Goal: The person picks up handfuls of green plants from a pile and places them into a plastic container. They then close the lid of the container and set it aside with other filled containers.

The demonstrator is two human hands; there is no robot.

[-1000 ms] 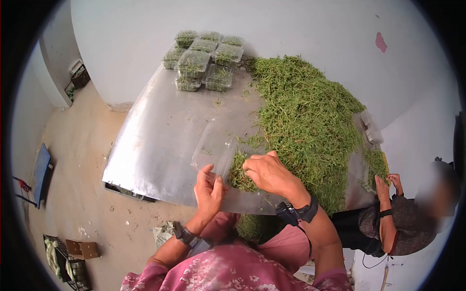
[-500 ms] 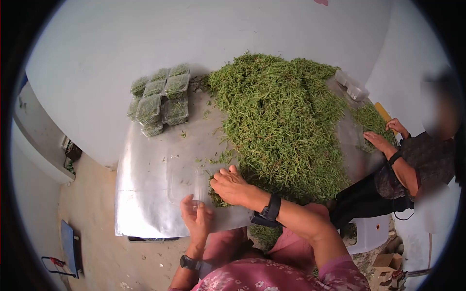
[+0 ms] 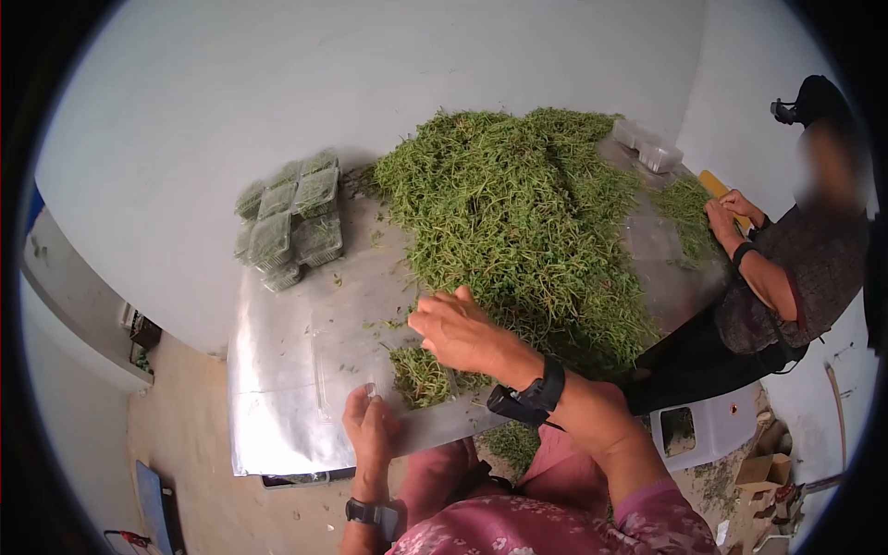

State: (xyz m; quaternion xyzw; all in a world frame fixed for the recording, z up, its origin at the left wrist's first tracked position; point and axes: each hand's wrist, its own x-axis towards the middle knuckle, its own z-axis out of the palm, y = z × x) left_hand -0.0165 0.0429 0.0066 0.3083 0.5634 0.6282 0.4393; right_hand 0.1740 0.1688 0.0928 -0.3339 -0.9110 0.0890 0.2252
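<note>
A clear plastic clamshell box [image 3: 324,375] lies opened at the table's front edge, its lid side to the left. Green leafy stems [image 3: 421,377] fill its right half. My left hand [image 3: 370,424] pinches the near rim of the box between thumb and fingers. Just above the filled half, my right hand [image 3: 465,333] hangs with curled fingers; their tips are turned away, so what they hold is hidden. Beside it rises a large heap of the same greens [image 3: 518,213].
Filled clear boxes [image 3: 296,208] are stacked at the back left of the metal table [image 3: 277,361]. Empty clear trays [image 3: 652,148] stand at the back right. A co-worker [image 3: 777,277] handles greens at the right side. A white plastic stool [image 3: 708,430] is below.
My right hand has lifted off the greens in the box, which now show. My left hand stays at the rim. The co-worker's hands have come together, and the view has shifted slightly.
</note>
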